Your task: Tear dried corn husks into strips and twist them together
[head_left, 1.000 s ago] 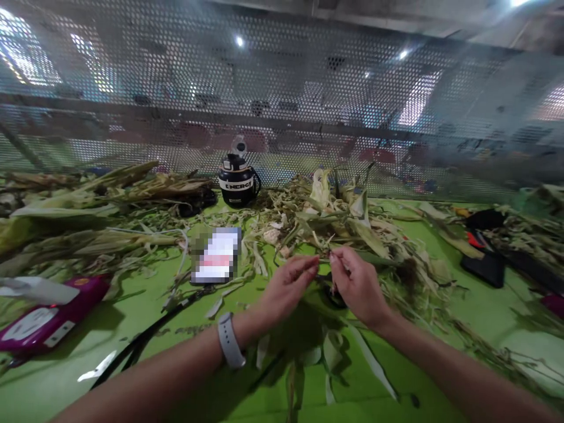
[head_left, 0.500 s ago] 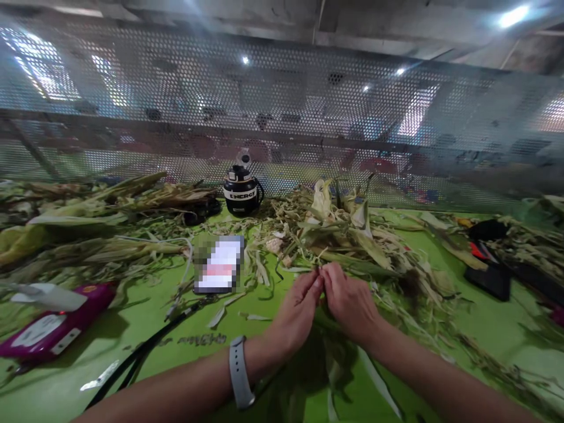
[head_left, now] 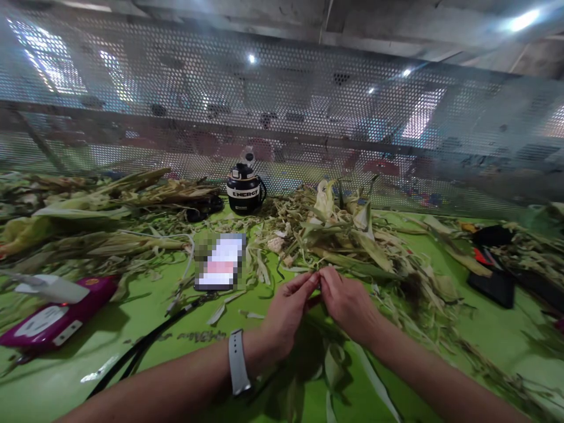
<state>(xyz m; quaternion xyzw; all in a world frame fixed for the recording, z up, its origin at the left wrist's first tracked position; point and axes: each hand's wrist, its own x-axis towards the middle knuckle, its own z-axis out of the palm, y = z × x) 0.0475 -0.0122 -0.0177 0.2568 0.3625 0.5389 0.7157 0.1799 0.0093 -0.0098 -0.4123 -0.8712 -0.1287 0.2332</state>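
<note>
Hands together at fingertips, cannot tell if gripping anything; husk pile just beyond.

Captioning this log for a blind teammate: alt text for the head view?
The left hand and right hand meet at the fingertips over a green table; anything between them is too small to make out. Beyond lies a heap of husks, with a black bottle and a phone to its left and a purple power strip at far left.
</note>
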